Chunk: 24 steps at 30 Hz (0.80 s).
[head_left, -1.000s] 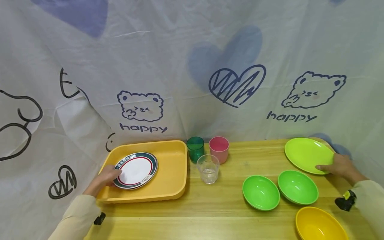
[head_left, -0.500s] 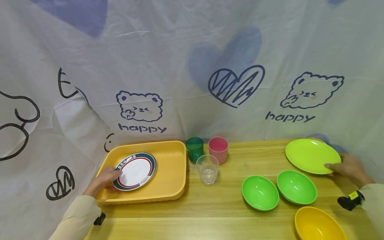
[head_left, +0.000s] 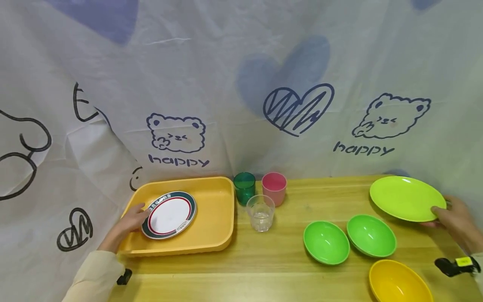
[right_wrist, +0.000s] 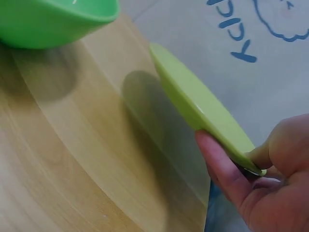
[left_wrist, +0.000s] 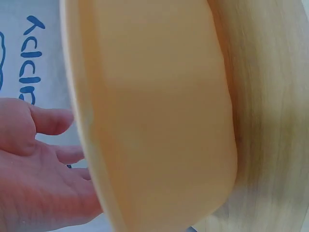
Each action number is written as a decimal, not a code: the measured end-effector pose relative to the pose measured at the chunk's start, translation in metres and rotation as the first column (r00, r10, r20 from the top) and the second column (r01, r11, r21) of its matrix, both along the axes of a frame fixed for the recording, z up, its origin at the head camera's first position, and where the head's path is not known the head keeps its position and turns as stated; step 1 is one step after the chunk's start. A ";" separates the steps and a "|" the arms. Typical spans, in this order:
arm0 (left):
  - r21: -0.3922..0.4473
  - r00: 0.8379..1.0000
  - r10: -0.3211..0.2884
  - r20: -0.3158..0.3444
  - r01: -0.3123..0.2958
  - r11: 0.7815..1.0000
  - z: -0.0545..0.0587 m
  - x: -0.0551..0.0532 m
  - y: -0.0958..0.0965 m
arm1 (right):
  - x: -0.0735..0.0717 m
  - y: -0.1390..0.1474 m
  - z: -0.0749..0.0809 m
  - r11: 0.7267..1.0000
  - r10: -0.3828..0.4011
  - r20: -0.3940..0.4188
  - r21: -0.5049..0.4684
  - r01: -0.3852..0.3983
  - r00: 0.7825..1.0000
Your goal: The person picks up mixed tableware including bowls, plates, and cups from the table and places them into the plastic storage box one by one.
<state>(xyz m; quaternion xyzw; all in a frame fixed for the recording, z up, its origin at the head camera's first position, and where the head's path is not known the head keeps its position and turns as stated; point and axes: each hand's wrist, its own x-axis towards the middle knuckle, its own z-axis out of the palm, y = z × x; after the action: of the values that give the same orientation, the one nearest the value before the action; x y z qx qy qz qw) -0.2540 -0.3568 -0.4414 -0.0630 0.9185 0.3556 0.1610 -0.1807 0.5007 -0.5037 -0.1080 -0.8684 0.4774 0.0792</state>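
Observation:
A white plate (head_left: 170, 216) with a dark green rim and a red ring lies in the left part of the yellow tray (head_left: 216, 209). My left hand (head_left: 132, 218) is over the tray's left side, fingertips right at the plate's edge. In the left wrist view that hand (left_wrist: 43, 164) shows loosely extended fingers behind the tray wall (left_wrist: 159, 106). At the far right, my right hand (head_left: 454, 218) pinches a lime-green plate (head_left: 405, 198), thumb on top and fingers beneath. The right wrist view has this plate (right_wrist: 198, 101) tilted above the table, its shadow falling on the wood.
Green (head_left: 244, 188), pink (head_left: 274, 188) and clear (head_left: 261, 213) cups cluster right of the tray. Two green bowls (head_left: 326, 243) (head_left: 371, 235) and a yellow bowl (head_left: 400, 283) stand on the wooden table (head_left: 264, 268), left of and below the lime plate. A printed cloth (head_left: 234, 105) hangs behind.
My right hand has lifted the lime-green plate and carried it rightward. My left hand's fingers have loosened from the white plate, which stays in the tray.

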 end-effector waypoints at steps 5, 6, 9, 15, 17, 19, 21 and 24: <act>0.021 0.990 0.016 -0.141 -0.013 1.000 0.003 0.004 0.002 | 0.015 -0.012 0.013 0.999 0.026 -0.076 0.031 -0.024 0.997; 0.031 0.986 0.026 -0.165 -0.021 0.999 0.004 0.006 0.004 | 0.017 -0.013 0.015 0.999 0.016 -0.082 0.034 -0.013 0.996; 0.091 0.974 0.057 -0.218 -0.038 0.995 0.007 0.011 0.009 | 0.016 -0.003 0.005 0.999 -0.052 -0.090 0.008 0.053 0.995; 0.231 0.935 0.146 -0.323 -0.071 0.970 0.012 0.020 0.024 | 0.002 0.031 -0.036 0.982 -0.175 -0.152 -0.099 0.161 0.973; 0.278 0.919 0.171 -0.356 -0.071 0.958 0.012 0.021 0.031 | 0.004 0.029 -0.036 0.979 -0.189 -0.177 -0.116 0.170 0.966; 0.319 0.905 0.191 -0.381 -0.065 0.945 0.013 0.022 0.037 | 0.011 0.014 -0.023 0.976 -0.202 -0.195 -0.123 0.180 0.960; 0.369 0.891 0.206 -0.405 -0.048 0.928 0.013 0.023 0.044 | 0.021 -0.004 -0.008 0.968 -0.211 -0.231 -0.186 0.170 0.950; 0.445 0.868 0.237 -0.436 -0.021 0.895 0.013 0.026 0.055 | 0.034 -0.031 0.015 0.944 -0.225 -0.272 -0.298 0.140 0.936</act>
<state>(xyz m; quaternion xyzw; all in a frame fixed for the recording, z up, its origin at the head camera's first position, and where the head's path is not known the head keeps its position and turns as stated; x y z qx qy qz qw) -0.2285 -0.3021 -0.4279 0.0009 0.8226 0.5620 -0.0861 -0.1468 0.4698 -0.4891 -0.1244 -0.7578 0.5940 0.2398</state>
